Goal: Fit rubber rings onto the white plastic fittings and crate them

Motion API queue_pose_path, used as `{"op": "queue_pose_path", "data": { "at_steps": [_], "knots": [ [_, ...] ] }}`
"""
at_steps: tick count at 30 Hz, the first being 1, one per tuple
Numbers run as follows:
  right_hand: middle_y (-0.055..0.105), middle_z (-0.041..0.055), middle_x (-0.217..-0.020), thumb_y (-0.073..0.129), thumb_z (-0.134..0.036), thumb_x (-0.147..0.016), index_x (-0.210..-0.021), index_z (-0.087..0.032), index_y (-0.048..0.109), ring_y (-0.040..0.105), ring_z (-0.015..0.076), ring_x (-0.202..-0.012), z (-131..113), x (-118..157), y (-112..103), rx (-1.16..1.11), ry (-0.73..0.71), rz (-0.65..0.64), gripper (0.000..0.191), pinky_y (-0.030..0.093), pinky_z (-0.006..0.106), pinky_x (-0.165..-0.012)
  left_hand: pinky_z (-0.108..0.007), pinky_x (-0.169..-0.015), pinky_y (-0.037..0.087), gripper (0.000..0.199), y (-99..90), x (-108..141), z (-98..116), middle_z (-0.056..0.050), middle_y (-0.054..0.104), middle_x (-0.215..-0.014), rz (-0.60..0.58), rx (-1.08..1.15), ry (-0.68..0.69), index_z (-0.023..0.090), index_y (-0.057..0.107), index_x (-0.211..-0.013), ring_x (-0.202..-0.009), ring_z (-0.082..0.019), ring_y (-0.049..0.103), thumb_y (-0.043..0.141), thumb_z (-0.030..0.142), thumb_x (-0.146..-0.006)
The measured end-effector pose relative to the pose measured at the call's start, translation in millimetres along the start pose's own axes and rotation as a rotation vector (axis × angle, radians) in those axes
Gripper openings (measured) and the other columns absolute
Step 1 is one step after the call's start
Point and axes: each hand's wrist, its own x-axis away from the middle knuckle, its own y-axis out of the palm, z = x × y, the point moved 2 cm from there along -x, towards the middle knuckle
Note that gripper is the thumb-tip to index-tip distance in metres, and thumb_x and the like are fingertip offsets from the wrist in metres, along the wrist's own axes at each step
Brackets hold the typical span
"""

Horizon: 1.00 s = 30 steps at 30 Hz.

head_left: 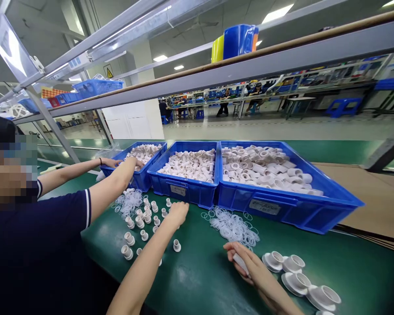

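The right hand (254, 267) is above the near side of the green table (190, 284), with its fingers closed around a white piece (241, 264). The left hand (178, 214) is above the small flanged pieces (177, 246), which stand toward the left edge of the table. Its fingers are bent and close to each other, but I cannot tell if something is between them.

Just beyond the right hand lies a loose pile of clear rings (234, 228). Near this hand, toward the right edge, are the large flanged pieces (296, 282). Behind the hands, the right bin (236, 197), the middle bin (165, 181) and the left bin (141, 181) make a row, all filled with white parts. A co-worker (49, 245) at the left reaches with both arms to the left bin, beside another ring pile (130, 203).
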Motion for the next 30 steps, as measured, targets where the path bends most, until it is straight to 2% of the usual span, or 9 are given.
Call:
{"op": "queue_pose_path", "data": {
  "at_steps": [4, 8, 11, 13, 14, 17, 21, 25, 30],
  "knots": [
    [0.057, 0.0010, -0.091, 0.046, -0.076, -0.087, -0.115, -0.026, 0.058, 0.031, 0.0075, -0.050, 4.5, -3.3, 0.9, -0.092, 0.013, -0.015, 0.058, 0.021, 0.020, -0.038, -0.051, -0.100, 0.042, 0.023, -1.1, 23.7, 22.9, -0.020, 0.062, -0.116, 0.088, -0.017, 0.061, 0.006, 0.060, -0.109, -0.116, -0.032, 0.054, 0.054, 0.008, -0.087],
    [0.063, 0.0035, -0.100, 0.037, -0.078, -0.089, -0.135, -0.030, 0.049, 0.046, 0.0111, -0.054, 1.9, 3.7, 12.1, -0.058, 0.077, -0.044, 0.068, 0.030, 0.021, -0.039, -0.030, -0.096, 0.047, 0.025, 10.6, 87.9, 72.2, -0.005, 0.066, -0.116, 0.076, 0.205, 0.354, 0.022, 0.060, -0.115, -0.111, -0.020, 0.056, 0.056, 0.034, -0.093],
    [0.067, 0.0049, -0.107, 0.033, -0.075, -0.093, -0.138, -0.028, 0.051, 0.065, 0.0209, -0.089, -2.9, 11.5, 23.6, 0.011, 0.074, -0.144, 0.067, 0.054, 0.031, -0.072, -0.036, -0.099, 0.046, 0.036, 43.7, 125.1, 95.7, -0.006, 0.065, -0.122, 0.064, 0.385, 0.489, 0.023, 0.058, -0.120, -0.115, -0.025, 0.054, 0.066, 0.035, -0.086],
    [0.068, 0.0053, -0.111, 0.033, -0.073, -0.094, -0.131, -0.027, 0.058, 0.062, 0.0235, -0.109, -4.1, 13.9, 29.5, 0.052, 0.052, -0.193, 0.063, 0.052, 0.033, -0.086, -0.044, -0.101, 0.044, 0.040, 67.3, 136.6, 98.0, -0.010, 0.062, -0.126, 0.092, 0.403, 0.440, 0.019, 0.057, -0.121, -0.118, -0.031, 0.051, 0.068, 0.028, -0.084],
    [0.069, 0.0051, -0.109, 0.033, -0.072, -0.095, -0.126, -0.026, 0.061, 0.063, 0.0235, -0.106, -3.8, 13.9, 31.5, 0.077, 0.047, -0.208, 0.062, 0.054, 0.032, -0.081, -0.045, -0.100, 0.043, 0.039, 76.3, 139.2, 96.4, -0.010, 0.061, -0.127, 0.099, 0.412, 0.406, 0.019, 0.057, -0.120, -0.118, -0.032, 0.050, 0.068, 0.023, -0.083],
    [0.067, 0.0013, -0.081, 0.031, -0.072, -0.095, -0.110, -0.023, 0.064, 0.064, 0.0180, -0.065, -0.6, 9.5, 31.7, 0.182, 0.028, -0.208, 0.061, 0.049, 0.027, -0.053, -0.042, -0.095, 0.044, 0.028, 86.4, 140.4, 86.2, -0.008, 0.062, -0.117, 0.101, 0.507, 0.275, 0.021, 0.061, -0.109, -0.111, -0.028, 0.053, 0.063, 0.015, -0.082],
    [0.059, -0.0019, -0.066, 0.034, -0.066, -0.096, -0.087, -0.022, 0.060, 0.057, 0.0148, -0.052, 5.6, -1.9, 13.9, 0.562, -0.181, 0.047, 0.052, 0.045, 0.026, -0.052, -0.035, -0.087, 0.045, 0.011, 81.6, 138.3, 74.0, -0.004, 0.061, -0.102, 0.085, 0.837, 0.082, 0.022, 0.061, -0.098, -0.097, -0.021, 0.058, 0.057, 0.023, -0.088],
    [0.063, 0.0016, -0.081, 0.034, -0.058, -0.099, -0.089, -0.024, 0.058, 0.062, 0.0169, -0.061, 20.4, -11.0, -9.3, 1.027, -0.458, 0.368, 0.043, 0.041, 0.026, -0.050, -0.031, -0.073, 0.052, 0.032, 89.9, 135.5, 69.7, -0.004, 0.058, -0.099, 0.042, 1.194, -0.044, 0.023, 0.057, -0.119, -0.083, -0.017, 0.061, 0.051, 0.039, -0.091],
    [0.061, 0.0013, -0.082, 0.026, -0.045, -0.103, -0.091, -0.024, 0.055, 0.064, 0.0159, -0.057, 35.5, -18.2, -18.2, 1.243, -0.526, 0.392, 0.038, 0.036, 0.025, -0.043, -0.031, -0.066, 0.055, 0.043, 100.9, 131.0, 73.3, -0.005, 0.057, -0.092, 0.018, 1.395, -0.016, 0.017, 0.059, -0.117, -0.074, -0.016, 0.063, 0.055, 0.049, -0.089]
  ]
}}
